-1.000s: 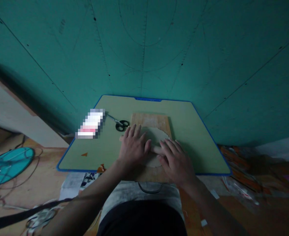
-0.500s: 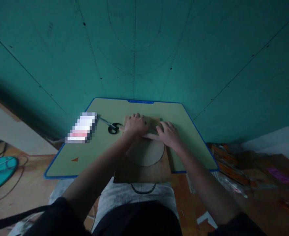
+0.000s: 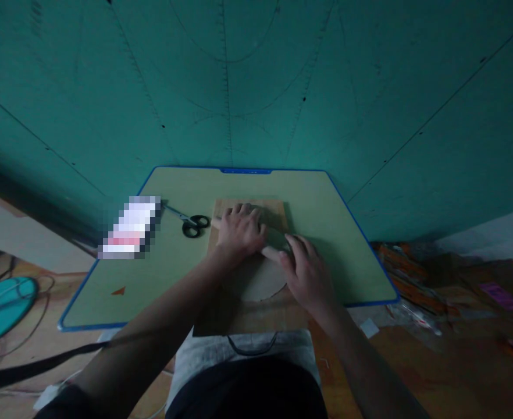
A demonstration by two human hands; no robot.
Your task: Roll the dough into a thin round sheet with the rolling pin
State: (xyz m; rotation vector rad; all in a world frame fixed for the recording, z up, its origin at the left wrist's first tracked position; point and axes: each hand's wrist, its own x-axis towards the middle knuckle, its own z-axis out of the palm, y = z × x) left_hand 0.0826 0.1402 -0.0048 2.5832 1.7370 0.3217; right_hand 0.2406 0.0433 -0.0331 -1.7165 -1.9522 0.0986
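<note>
Two half-open hands [image 3: 241,230] press one rolling pin [image 3: 273,252] across one pale round sheet [image 3: 252,283] on one board [image 3: 256,318]; the right hand [image 3: 311,276] has shifted toward the desk's [image 3: 164,256] near edge.

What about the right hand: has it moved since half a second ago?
Yes: the right hand has moved back from the far edge of the table, toward the person.

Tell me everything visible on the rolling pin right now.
The rolling pin is a slim, pale rod that looks wooden. It lies across the pale, flat sheet on the wooden board, slanting so its left end is farther from the person. That end pokes out past the left hand, which lies over the pin. A short stretch shows between the hands; the right end is hidden at the right hand.
</note>
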